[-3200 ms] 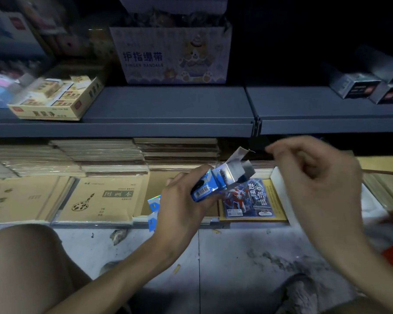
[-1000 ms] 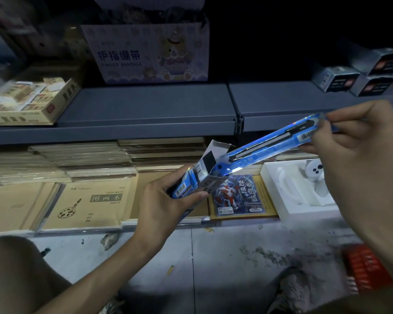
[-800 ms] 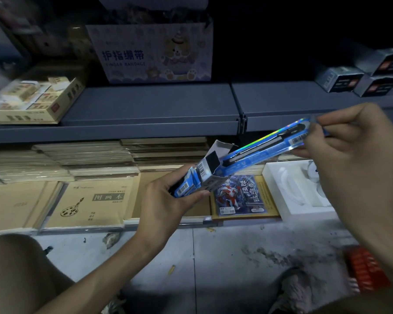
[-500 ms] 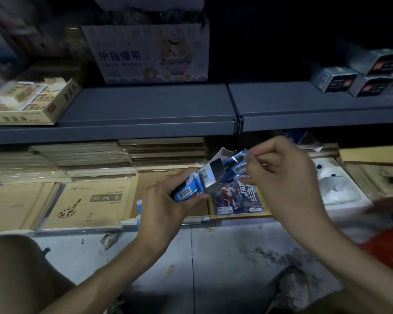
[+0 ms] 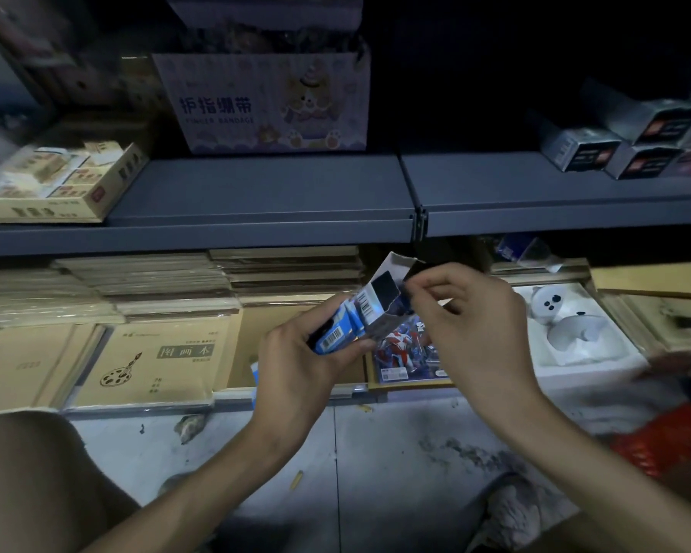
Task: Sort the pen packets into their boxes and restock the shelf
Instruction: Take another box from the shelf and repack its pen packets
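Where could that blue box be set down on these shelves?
Bare grey upper shelf runs between the yellow carton and the grey boxes, in front of the finger bandage box. Below, notebooks and a foam tray lie packed. The left hand grips the blue pen box.

Covering the lower end of the pen box (image 5: 336, 338) within the left hand (image 5: 296, 377); masking the box's open mouth behind the right hand (image 5: 475, 325), leaving any pinch there unreadable; overlapping much of the picture card (image 5: 393, 347) behind both hands; losing the red basket (image 5: 663, 441) to blur and the right edge; cropping the yellow carton (image 5: 76, 193) at the left edge; cropping the shoe (image 5: 511, 512) at the bottom edge; leaving barcode print too small for reading.
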Demonstrator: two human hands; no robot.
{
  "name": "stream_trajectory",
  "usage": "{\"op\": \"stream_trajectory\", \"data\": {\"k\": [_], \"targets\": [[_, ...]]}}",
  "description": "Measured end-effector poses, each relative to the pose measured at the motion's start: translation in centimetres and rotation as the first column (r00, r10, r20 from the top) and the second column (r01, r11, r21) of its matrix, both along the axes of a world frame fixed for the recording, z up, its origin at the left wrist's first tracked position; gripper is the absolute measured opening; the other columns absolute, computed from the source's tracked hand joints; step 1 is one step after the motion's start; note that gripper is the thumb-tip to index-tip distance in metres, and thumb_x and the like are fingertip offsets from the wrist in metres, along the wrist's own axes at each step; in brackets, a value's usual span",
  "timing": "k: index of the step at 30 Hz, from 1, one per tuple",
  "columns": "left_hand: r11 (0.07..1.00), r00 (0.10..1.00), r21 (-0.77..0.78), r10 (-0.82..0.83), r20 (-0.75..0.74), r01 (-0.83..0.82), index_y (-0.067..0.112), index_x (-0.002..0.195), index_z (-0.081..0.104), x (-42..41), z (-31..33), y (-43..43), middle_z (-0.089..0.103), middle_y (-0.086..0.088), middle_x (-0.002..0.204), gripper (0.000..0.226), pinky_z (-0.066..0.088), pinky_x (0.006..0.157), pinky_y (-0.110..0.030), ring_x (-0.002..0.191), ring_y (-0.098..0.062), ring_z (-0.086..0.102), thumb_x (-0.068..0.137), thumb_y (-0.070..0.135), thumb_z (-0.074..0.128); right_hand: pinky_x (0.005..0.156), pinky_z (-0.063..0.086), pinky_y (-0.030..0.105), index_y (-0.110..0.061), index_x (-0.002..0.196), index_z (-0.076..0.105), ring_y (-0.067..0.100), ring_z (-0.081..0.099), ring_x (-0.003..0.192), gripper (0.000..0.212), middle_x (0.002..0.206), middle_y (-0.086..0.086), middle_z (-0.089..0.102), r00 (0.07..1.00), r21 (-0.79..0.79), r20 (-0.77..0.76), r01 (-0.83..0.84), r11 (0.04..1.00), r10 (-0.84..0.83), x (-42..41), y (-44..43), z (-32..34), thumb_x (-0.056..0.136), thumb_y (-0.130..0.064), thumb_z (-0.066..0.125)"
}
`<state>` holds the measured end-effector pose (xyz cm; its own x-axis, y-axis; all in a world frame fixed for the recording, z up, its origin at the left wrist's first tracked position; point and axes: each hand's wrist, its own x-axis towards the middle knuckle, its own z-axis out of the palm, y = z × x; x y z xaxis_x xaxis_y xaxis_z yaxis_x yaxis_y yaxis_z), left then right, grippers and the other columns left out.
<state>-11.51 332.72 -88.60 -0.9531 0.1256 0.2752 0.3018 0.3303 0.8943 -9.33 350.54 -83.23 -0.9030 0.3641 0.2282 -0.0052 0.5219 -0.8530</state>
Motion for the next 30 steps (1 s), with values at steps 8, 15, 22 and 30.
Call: {"op": "stream_trajectory", "data": {"k": [8,15,22,30], "targets": [[0.999,0.999,-0.006,0.032,-0.035,-0.032,0.038,0.119,0.074,0.0,0.3,-0.1,0.076,0.024,0.1,0.049,0.061,0.076,-0.025,0.094,-0.003,0.073,0.077,0.018,0.09,0.064,0.052,0.02,-0.03,0.085,0.079,0.002,0.069,0.073,0.016,0.075,-0.019,0.073,0.999,0.017,0.013,-0.04,0.999,0.04,-0.1,0.0,0.2,0.09,-0.015,0.076],[0.999,0.998,-0.031,0.038,-0.047,-0.04,0.039,0.121,0.072,0.1,0.3,0.3,0.076,0.022,0.102,0.049,0.062,0.075,-0.027,0.096,0.0,0.072,0.079,0.022,0.089,0.065,0.051,0.021,-0.034,0.081,0.077,-0.002,0.068,0.075,0.024,0.077,-0.021,0.074,0.997,0.125,0.063,-0.048,0.991,0.041,-0.6,0.2,0.2,0.091,-0.013,0.071],[0.996,0.999,-0.083,0.019,-0.031,-0.021,0.032,0.124,0.074,-0.7,0.3,0.3,0.074,0.027,0.101,0.049,0.062,0.076,-0.029,0.094,0.004,0.07,0.078,0.023,0.089,0.074,0.058,0.034,-0.032,0.084,0.077,0.007,0.069,0.072,0.017,0.076,-0.015,0.074,0.982,-0.022,-0.17,0.08,0.997,-0.082,-0.2,1.5,1.9,0.093,-0.019,0.073],[0.977,0.993,-0.211,0.008,-0.115,-0.033,0.035,0.109,0.076,-0.8,0.3,0.6,0.064,0.024,0.072,0.046,0.042,0.064,-0.012,0.071,0.003,0.06,0.075,0.005,0.083,0.058,0.054,0.03,-0.038,0.1,0.074,0.006,0.062,0.053,0.027,0.054,-0.015,0.062,0.996,0.4,0.021,-0.087,0.912,0.086,2.4,-3.4,0.4,0.079,-0.055,0.079]]}}
